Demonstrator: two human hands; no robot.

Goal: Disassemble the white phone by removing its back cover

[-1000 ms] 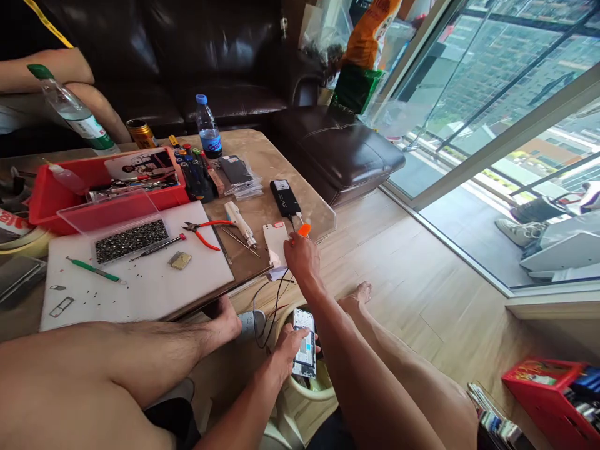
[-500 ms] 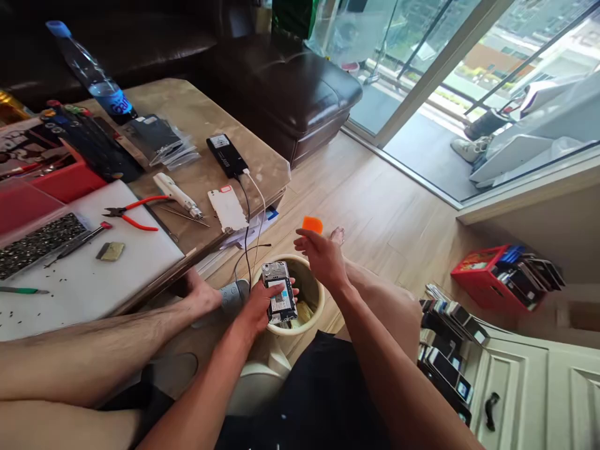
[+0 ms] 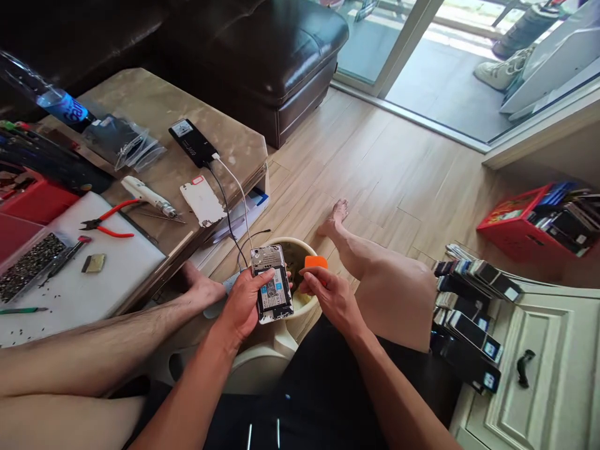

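Note:
My left hand grips an opened smartphone by its edges, thumb across its inner face. The phone's back is off, so its battery and metal frame show. Close by on the right, my right hand pinches a flat orange plastic scraper between thumb and fingers. The scraper is apart from the phone, its lower part hidden by the fingers. Beneath both hands stands a cream bin, partly covered by the phone and hands.
On the table at left lie red-handled pliers, a white electric screwdriver, a black power bank with two cables, and a white phone cover. Stacked phones stand at right, near a red box.
My right hand has come down and nearer the phone with the orange scraper. The phone is closer to me and tilted up more. The view has shifted downward.

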